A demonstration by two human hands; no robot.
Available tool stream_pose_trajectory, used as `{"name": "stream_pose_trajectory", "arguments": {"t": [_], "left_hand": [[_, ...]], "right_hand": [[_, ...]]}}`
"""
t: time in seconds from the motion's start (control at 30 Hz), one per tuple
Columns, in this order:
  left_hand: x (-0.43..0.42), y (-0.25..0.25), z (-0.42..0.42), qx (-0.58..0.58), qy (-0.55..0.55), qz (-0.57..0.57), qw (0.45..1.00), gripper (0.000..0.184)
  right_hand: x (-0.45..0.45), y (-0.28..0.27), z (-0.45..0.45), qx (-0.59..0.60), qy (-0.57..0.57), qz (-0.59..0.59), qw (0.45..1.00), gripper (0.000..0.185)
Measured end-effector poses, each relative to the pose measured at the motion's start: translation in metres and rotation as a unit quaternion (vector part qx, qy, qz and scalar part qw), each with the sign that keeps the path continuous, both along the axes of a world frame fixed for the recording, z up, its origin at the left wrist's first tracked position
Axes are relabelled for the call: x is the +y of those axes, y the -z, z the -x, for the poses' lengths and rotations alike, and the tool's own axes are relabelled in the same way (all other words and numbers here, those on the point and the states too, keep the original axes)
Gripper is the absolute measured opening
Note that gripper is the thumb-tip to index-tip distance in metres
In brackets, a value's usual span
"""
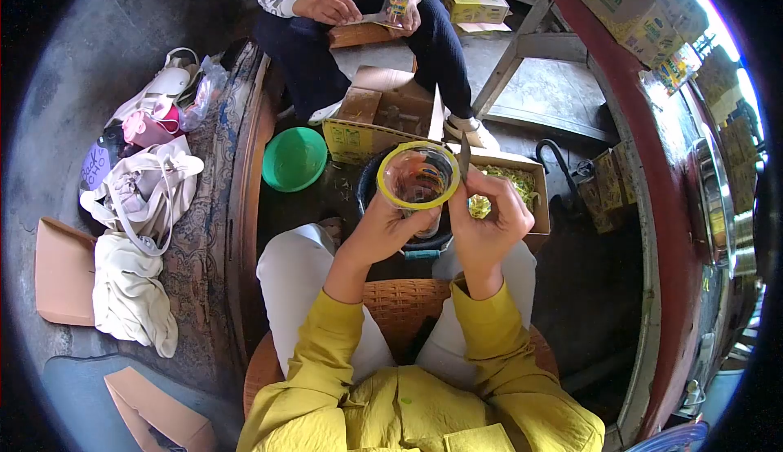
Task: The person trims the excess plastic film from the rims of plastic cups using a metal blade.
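My left hand is wrapped round a clear plastic jar with a yellow rim, and its round end faces up towards me. Some printed label colours show through the clear plastic. In my right hand, pinched between thumb and fingers, is a small knife with its dark blade pointing up. The blade stands close beside the right side of the yellow rim; whether it touches I cannot tell. Below both hands is a dark bucket, partly hidden by the jar.
Opposite sits a person holding a similar clear jar. A cardboard box and a box of yellow-green scraps lie beyond the bucket. A green basin is at left, bags on a bench, a red beam at right.
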State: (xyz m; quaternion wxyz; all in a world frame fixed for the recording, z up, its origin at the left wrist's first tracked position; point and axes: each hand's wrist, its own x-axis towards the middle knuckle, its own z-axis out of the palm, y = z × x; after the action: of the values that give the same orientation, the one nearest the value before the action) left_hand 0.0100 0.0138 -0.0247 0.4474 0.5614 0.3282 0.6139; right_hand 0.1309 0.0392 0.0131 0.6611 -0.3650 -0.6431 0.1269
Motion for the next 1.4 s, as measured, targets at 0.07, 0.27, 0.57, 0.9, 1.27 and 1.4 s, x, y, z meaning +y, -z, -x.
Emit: {"name": "stream_pose_trajectory", "arguments": {"t": [0.07, 0.27, 0.57, 0.9, 1.27, 1.4], "left_hand": [[0.001, 0.000, 0.000, -0.008, 0.007, 0.015, 1.000, 0.059], [0.005, 0.002, 0.001, -0.046, 0.030, 0.006, 0.998, 0.057], [0.005, 0.006, 0.002, -0.034, 0.009, -0.005, 0.999, 0.058], [0.002, 0.009, 0.007, 0.050, -0.005, -0.016, 0.999, 0.061], [0.004, 0.007, 0.012, -0.026, 0.024, 0.007, 0.999, 0.064], [0.002, 0.009, 0.013, 0.000, 0.013, -0.001, 1.000, 0.063]], "right_hand": [[0.002, 0.006, 0.000, 0.026, -0.013, 0.022, 0.999, 0.015], [-0.002, 0.007, 0.002, 0.038, -0.012, 0.011, 0.999, 0.014], [-0.003, 0.003, 0.004, -0.030, 0.024, -0.025, 0.999, 0.014], [0.001, 0.002, 0.000, -0.012, -0.002, -0.003, 1.000, 0.014], [-0.003, 0.005, 0.002, 0.026, -0.038, 0.015, 0.999, 0.013], [-0.003, 0.004, 0.003, 0.008, -0.032, 0.009, 0.999, 0.014]]}}
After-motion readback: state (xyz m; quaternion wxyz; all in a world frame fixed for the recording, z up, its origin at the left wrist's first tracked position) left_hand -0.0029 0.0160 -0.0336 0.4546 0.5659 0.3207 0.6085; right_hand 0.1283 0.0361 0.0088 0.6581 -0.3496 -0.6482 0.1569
